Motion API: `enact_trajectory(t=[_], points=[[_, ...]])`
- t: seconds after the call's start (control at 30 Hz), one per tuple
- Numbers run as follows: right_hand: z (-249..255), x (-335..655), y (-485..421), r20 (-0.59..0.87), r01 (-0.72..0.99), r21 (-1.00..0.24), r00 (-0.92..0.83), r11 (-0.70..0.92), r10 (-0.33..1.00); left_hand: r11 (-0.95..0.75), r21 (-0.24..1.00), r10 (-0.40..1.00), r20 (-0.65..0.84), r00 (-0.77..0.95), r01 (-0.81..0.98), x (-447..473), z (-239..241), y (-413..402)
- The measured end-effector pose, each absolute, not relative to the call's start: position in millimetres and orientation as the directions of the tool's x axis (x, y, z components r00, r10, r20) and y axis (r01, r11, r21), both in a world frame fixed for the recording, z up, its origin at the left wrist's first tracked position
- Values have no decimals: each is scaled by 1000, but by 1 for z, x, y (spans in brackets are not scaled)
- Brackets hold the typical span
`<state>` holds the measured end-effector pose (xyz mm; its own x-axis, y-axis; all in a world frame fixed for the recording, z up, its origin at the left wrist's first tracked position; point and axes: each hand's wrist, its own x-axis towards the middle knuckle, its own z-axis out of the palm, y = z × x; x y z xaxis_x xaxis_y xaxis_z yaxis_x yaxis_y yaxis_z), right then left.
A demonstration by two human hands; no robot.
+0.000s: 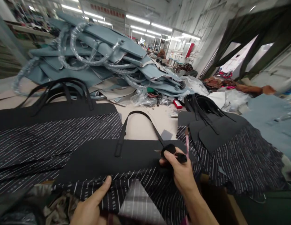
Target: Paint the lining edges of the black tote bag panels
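Observation:
A black bag panel (93, 157) with patterned, striped lining (86, 189) lies before me, a thin black strap handle (138, 112) looping up from it. My left hand (89, 206) grips the lining's near part, thumb on top and fingers hidden beneath. My right hand (179, 168) is closed around black-handled scissors (168, 150), mostly covered by the fingers; a small metal tip points left, over the panel by the strap's right end. A thin pink stick with a brown tip (187, 140) rises beside that hand; whether the hand holds it I cannot tell.
Black panels with strap handles (53, 109) lie at left, and another stack (220, 128) at right. Behind is a high heap of light blue bag pieces (107, 47) with plastic-wrapped handles. A red-and-white box (177, 104) and clear plastic (145, 98) lie on the table (133, 128).

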<state>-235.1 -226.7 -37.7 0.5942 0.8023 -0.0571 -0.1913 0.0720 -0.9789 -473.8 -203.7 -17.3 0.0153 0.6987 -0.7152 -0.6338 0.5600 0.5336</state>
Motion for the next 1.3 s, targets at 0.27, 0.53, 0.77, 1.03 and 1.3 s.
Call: enact_trajectory(t=[0.27, 0.53, 0.77, 1.03, 1.3], points=[[-76, -243, -243, -137, -244, -970, 609, 20, 781, 668, 460, 614, -785, 83, -585, -417, -15, -220], [-77, -260, -248, -118, -116, -991, 548, -64, 828, 717, 428, 584, -800, 138, -551, -406, -44, -202], [-78, -263, -252, -56, 40, -994, 600, -100, 798, 741, 336, 517, -838, 175, -582, -412, -53, -204], [-77, -268, -250, 88, 244, -966, 620, -85, 779, 737, 354, 536, -825, 179, -575, -417, -62, -207], [-78, -270, -250, 197, 376, -925, 584, -48, 787, 738, 318, 520, -830, 201, -595, -416, -63, -205]])
